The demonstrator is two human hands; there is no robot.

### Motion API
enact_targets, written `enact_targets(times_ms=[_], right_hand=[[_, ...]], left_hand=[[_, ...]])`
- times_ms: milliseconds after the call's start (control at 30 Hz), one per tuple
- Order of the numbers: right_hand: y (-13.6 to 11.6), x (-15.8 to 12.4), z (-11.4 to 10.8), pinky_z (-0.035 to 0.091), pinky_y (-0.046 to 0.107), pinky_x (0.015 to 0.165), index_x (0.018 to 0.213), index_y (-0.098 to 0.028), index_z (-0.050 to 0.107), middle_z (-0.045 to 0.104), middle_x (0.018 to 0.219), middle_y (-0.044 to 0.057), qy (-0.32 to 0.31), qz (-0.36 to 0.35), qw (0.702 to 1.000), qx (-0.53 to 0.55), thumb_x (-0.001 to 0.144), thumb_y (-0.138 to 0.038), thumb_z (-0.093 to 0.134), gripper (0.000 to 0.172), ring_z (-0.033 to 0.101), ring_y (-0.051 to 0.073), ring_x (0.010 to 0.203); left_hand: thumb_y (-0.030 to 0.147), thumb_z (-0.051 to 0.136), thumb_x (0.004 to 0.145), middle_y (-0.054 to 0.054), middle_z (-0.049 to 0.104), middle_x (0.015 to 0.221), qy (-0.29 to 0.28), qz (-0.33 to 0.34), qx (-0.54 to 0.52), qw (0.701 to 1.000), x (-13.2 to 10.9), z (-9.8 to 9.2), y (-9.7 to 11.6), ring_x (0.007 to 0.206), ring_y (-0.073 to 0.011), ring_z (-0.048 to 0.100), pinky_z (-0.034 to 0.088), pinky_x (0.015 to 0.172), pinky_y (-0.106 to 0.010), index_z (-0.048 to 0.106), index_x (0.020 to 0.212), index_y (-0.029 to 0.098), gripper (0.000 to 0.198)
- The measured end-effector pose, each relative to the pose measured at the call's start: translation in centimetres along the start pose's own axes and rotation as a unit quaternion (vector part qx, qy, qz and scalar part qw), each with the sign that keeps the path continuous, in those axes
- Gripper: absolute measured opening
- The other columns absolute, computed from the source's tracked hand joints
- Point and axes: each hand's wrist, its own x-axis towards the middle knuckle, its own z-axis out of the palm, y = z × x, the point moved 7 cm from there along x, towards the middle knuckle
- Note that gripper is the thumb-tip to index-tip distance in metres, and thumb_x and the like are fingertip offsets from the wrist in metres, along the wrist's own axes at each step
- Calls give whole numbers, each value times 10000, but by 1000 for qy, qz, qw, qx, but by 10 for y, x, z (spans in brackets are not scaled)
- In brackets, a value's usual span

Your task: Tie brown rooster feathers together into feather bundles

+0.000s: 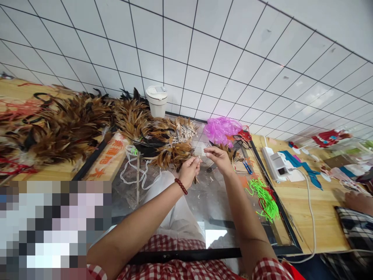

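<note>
My left hand (190, 169), with a dark red bead bracelet (181, 186) on its wrist, is closed around the stems of a bunch of brown feathers (171, 154). Close beside it, my right hand (219, 156) pinches a thin white thread or cord at the same bunch. Both hands hover over a glass-topped table (204, 202). A loose white cord (136, 171) lies on the glass to the left of my hands.
Heaps of brown and black feathers (64, 124) cover the wooden bench at left. A white lidded cup (156, 100) stands by the tiled wall. Pink plastic (222, 129), green cords (264, 196) and a white power strip (274, 163) lie right. Another person's hand (358, 202) rests far right.
</note>
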Motion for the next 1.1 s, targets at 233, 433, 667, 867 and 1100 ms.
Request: enact_targets(times_ms=[233,433,667,867,1100], right_hand=[[-1,-2,11,482,287,744,839,-237,755,692,812,19,-38,-19,999,0,714,-330,749,157,617,140,774],[-6,-3,16,486,283,691,785,-236,752,655,748,15,-47,-40,998,-10,728,-324,742,106,595,135,704],[-17,-5,15,475,322,856,941,-267,756,663,940,51,-87,-69,992,-51,810,-350,661,182,607,159,904],[-16,-7,16,470,337,888,947,-282,758,668,963,55,-108,-75,989,-69,808,-354,666,182,612,166,929],[-21,-8,15,408,386,1012,1137,-297,684,660,1142,64,-159,-82,978,-108,874,-414,570,310,573,192,1107]], left_hand=[[459,705,698,62,417,572,4,0,1,1000,2,-2,-1,405,-10,313,206,381,-167,605,772,127,355],[447,713,686,21,520,603,-26,-11,22,999,-3,7,4,425,-24,392,267,381,-171,589,719,119,352],[467,721,665,-37,639,664,-25,-27,27,999,-6,10,4,572,-115,607,498,564,-251,606,749,114,381],[476,730,659,-27,626,634,-10,-31,16,999,-5,7,1,543,-117,595,497,535,-257,599,743,119,390],[461,729,668,28,532,557,-11,-17,6,1000,-5,6,3,459,-65,492,404,440,-201,612,753,124,366]])
